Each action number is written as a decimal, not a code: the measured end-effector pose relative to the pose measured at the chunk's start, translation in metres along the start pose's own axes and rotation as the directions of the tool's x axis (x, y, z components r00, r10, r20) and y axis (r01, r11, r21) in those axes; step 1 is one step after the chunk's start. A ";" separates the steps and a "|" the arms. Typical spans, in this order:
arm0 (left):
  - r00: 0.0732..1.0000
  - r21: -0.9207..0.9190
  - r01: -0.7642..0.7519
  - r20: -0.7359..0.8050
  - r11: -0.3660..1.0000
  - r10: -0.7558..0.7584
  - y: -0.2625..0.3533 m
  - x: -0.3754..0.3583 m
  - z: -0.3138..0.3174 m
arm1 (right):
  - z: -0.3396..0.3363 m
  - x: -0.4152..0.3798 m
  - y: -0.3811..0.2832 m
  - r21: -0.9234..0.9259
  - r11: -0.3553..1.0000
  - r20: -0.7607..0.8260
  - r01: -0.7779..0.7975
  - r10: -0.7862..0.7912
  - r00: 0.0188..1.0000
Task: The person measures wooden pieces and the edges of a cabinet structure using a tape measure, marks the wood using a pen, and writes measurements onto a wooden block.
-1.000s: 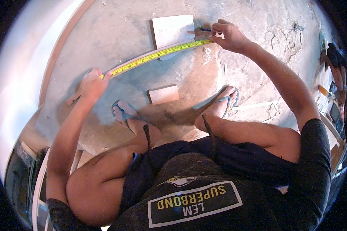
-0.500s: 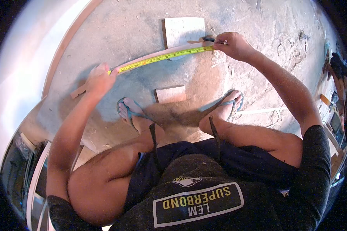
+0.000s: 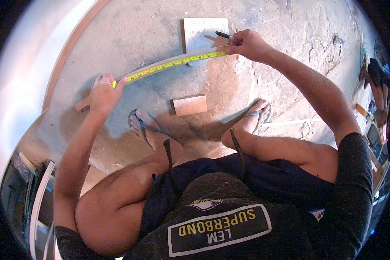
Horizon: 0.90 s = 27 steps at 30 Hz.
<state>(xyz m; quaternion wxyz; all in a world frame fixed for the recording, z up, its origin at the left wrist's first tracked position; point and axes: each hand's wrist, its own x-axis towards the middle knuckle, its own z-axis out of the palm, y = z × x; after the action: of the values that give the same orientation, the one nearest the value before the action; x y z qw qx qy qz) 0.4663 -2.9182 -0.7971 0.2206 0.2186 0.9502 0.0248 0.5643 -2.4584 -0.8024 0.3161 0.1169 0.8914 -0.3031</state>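
Where a thin wooden strip (image 3: 82, 103) juts out at far left, the left hand (image 3: 103, 95) grasps it together with the yellow tape measure (image 3: 173, 63). Blade runs rightward along the strip, rising in view. Mid-view: 1 small wood block (image 3: 190, 105) on the nearer side, 1 pale board (image 3: 203, 30) partly behind blade. Black pen (image 3: 222, 34) held in right hand (image 3: 252, 45), which also pinches the blade's right end.
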 end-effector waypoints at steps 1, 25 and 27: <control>1.000 0.009 -0.005 -0.011 1.000 0.005 -0.002 0.000 0.001 | 0.001 0.001 -0.001 0.000 1.000 -0.004 -0.002 0.002 1.000; 0.996 0.015 0.071 0.056 0.997 -0.072 -0.009 0.006 0.005 | 0.003 0.009 -0.002 0.049 0.999 -0.027 -0.009 0.010 1.000; 0.996 0.004 0.069 0.051 0.998 -0.069 -0.009 0.006 0.005 | 0.005 0.011 -0.001 0.047 0.999 -0.038 -0.014 0.015 0.999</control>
<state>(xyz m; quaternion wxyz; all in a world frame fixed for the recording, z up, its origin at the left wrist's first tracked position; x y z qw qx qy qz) 0.4601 -2.9239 -0.8055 0.2453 0.1864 0.9513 0.0105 0.5580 -2.4616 -0.8120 0.2984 0.1364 0.8891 -0.3191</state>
